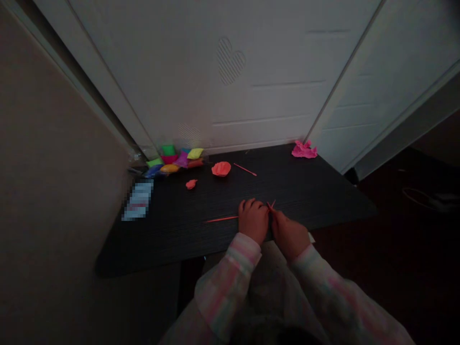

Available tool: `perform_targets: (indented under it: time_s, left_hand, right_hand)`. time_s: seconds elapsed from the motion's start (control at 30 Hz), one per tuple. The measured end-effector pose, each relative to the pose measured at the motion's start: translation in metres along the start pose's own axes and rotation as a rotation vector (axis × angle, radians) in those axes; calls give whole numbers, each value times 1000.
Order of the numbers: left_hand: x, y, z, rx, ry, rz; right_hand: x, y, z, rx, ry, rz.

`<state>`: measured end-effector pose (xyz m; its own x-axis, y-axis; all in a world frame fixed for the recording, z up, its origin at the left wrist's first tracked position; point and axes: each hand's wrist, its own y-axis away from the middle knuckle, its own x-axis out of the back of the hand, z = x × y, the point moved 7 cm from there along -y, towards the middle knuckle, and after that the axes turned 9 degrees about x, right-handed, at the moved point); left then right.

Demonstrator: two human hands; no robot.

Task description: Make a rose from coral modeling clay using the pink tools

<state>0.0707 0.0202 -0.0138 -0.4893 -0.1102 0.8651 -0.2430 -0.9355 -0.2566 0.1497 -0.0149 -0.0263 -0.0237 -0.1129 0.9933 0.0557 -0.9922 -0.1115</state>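
My left hand (253,220) lies palm down near the front edge of the dark table, fingers bent over a thin orange strip (222,219), which looks like modelling clay. The strip's long end sticks out to the left, and the rest is hidden under the hand. Close beside it, my right hand (290,235) is closed in a pinch. Two thin reddish stick-like pieces (273,204) cross at its fingertips; their exact kind is too small and dark to tell. Farther back lie a ruffled orange clay piece (221,168), a smaller orange lump (191,184) and a thin pink stick (245,169).
Several colourful clay packets (176,160) lie at the back left of the table (165,244). A blurred pale packet (138,200) is at the left edge. Crumpled pink material (304,149) sits at the back right. A white panelled surface (201,86) rises behind.
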Motion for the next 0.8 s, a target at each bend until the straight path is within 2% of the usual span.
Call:
perform_targets:
  time_s: [0.2,0.33,0.47,0.63,0.7,0.8]
  left_hand:
    - [0,1,0,-20,5,25]
    - [0,1,-1,-9,16,21]
    - [0,0,2,-12,24,12]
    - [-2,-10,11,30,-37,0]
    - [-3,-13,17,41,-58,-2]
    - [-4,-17,25,54,-48,2]
  right_hand:
    - [3,4,4,7,-122,87]
    - [5,3,21,-55,-426,188]
    - [4,-9,49,-122,-737,310]
    - [-10,-27,86,-284,-1187,438]
    - [-15,-30,93,-324,-1297,456]
    - [-18,-29,95,-328,-1342,459]
